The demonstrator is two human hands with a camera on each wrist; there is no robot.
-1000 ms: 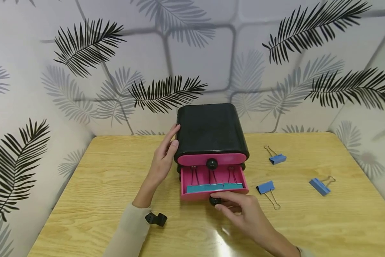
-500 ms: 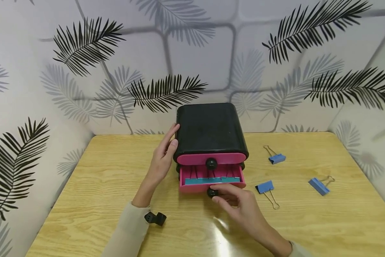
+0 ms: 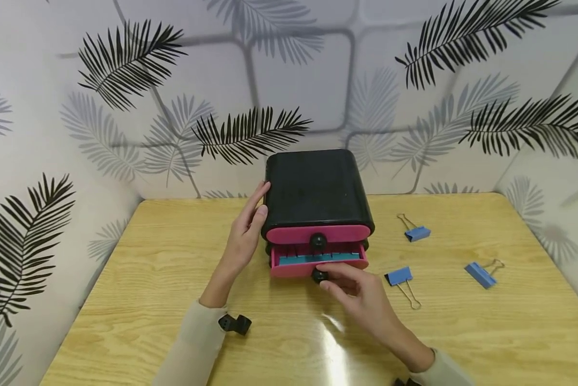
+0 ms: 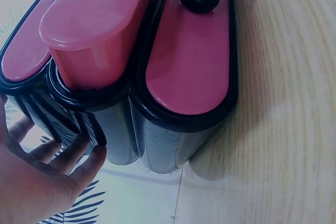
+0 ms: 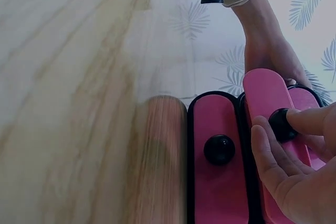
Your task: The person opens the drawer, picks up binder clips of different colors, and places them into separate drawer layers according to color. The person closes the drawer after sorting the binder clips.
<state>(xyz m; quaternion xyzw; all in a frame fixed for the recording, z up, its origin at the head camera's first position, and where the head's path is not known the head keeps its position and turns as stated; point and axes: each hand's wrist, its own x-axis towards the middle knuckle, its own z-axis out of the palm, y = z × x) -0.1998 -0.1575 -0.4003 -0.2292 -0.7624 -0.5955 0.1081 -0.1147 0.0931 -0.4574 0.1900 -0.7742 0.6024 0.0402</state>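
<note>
A black drawer unit (image 3: 318, 187) with pink drawer fronts stands on the wooden table. Its middle drawer (image 3: 289, 271) is pulled partway out, with teal binder clips (image 3: 294, 259) lying inside. My right hand (image 3: 358, 295) pinches the round black knob (image 3: 319, 275) of that drawer between thumb and fingers. My left hand (image 3: 243, 236) rests along the unit's left side, fingers extended. In the left wrist view, the fingers of my left hand (image 4: 47, 166) lie against the black casing, and the bottom drawer (image 4: 191, 61) is closed.
Three blue binder clips lie on the table to the right: one at the back (image 3: 417, 234), one near my right hand (image 3: 400, 276) and one farther right (image 3: 481, 275). A leaf-patterned wall covering (image 3: 298, 80) rises behind the table (image 3: 139, 289).
My right hand has moved away from me with the knob, and the middle drawer has slid farther into the unit, covering more of the teal binder clips. My left hand stays against the side.
</note>
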